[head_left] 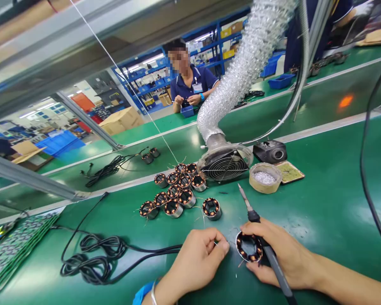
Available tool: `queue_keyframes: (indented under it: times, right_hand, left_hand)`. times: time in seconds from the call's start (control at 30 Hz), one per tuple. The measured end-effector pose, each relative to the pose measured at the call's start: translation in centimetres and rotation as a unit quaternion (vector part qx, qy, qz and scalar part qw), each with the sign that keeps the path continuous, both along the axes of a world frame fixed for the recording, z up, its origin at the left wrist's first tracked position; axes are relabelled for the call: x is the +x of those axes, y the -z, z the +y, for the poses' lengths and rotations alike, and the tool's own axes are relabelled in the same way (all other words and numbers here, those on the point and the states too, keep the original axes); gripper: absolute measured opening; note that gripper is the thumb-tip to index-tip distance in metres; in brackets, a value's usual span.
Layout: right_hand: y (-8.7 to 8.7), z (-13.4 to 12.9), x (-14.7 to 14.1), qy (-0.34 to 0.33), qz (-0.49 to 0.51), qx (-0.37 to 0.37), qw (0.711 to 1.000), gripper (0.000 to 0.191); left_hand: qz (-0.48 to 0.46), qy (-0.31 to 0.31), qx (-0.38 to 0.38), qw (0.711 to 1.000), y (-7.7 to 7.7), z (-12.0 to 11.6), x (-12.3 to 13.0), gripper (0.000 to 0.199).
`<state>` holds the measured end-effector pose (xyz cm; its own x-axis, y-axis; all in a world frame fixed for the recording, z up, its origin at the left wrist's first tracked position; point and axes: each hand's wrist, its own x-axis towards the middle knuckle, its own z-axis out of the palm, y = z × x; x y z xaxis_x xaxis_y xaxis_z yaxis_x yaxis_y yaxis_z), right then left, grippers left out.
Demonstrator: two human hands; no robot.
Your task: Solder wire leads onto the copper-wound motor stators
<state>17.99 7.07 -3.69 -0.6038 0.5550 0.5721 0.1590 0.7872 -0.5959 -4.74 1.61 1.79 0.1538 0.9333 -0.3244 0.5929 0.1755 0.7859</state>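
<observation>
My right hand [282, 250] is closed around a soldering iron [274, 264], its tip pointing up and away. The same hand also grips a motor stator [249, 248], a ring with copper coils, between thumb and fingers. Just left of that ring, my left hand [201, 258] pinches a thin silvery strand that looks like solder wire [216, 243]. Beyond the hands a single stator [211, 209] lies on the green bench, and a cluster of several more stators [174, 192] sits to its left, with loose wire ends sticking out.
Behind the iron stand a round fume extractor [225, 165] on a silver duct [238, 72], a tub of metallic bits [265, 178], a sponge tray [290, 171] and a black holder [269, 151]. Coiled black cables [98, 258] and circuit boards [19, 250] lie left. A co-worker [193, 84] sits opposite.
</observation>
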Motion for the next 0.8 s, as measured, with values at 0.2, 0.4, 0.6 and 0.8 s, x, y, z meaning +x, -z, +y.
queue_keyframes:
  times: [0.2,0.4,0.6,0.8]
  right_hand:
    - [-0.1,0.2,0.1,-0.006,-0.022,-0.005,1.000,0.045]
    - [0.2,0.2,0.5,-0.004,-0.021,-0.009,1.000,0.047]
    - [0.2,0.0,0.6,-0.002,-0.012,-0.006,1.000,0.047]
    - [-0.2,0.0,0.3,0.005,-0.012,-0.012,1.000,0.048]
  left_hand:
    - [-0.023,0.027,0.055,0.998,-0.2,0.8,1.4,0.033]
    - [-0.148,0.016,-0.023,0.989,0.2,1.1,1.8,0.039]
    - [0.063,0.073,-0.005,0.995,-1.4,-1.3,1.0,0.018]
    - [0.061,0.113,0.084,0.988,-1.4,-1.6,1.0,0.026]
